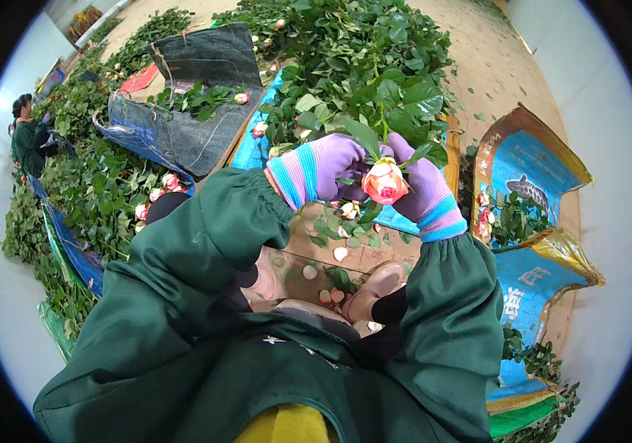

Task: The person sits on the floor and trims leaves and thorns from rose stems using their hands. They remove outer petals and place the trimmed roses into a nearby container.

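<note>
A rose (385,181) with a cream and pink bloom is held in front of me, its bloom facing me and its leafy stem pointing away. My left hand (341,166), in a purple knit glove with a striped cuff, curls its fingers in behind the bloom. On the other side my right hand (420,185), gloved alike, grips close under the bloom among the upper leaves. The exact finger contact on the stem is partly hidden by leaves and the bloom. Just beyond both hands lies a large heap of leafy rose stems (349,72).
A dark folded sheet (205,133) at left bears a cut rose (242,98). More roses (170,181) lie below it. Blue printed sacking (537,277) with stems lines the right. Petals (341,253) litter the floor by my shoes (374,285). Another person (30,141) is at far left.
</note>
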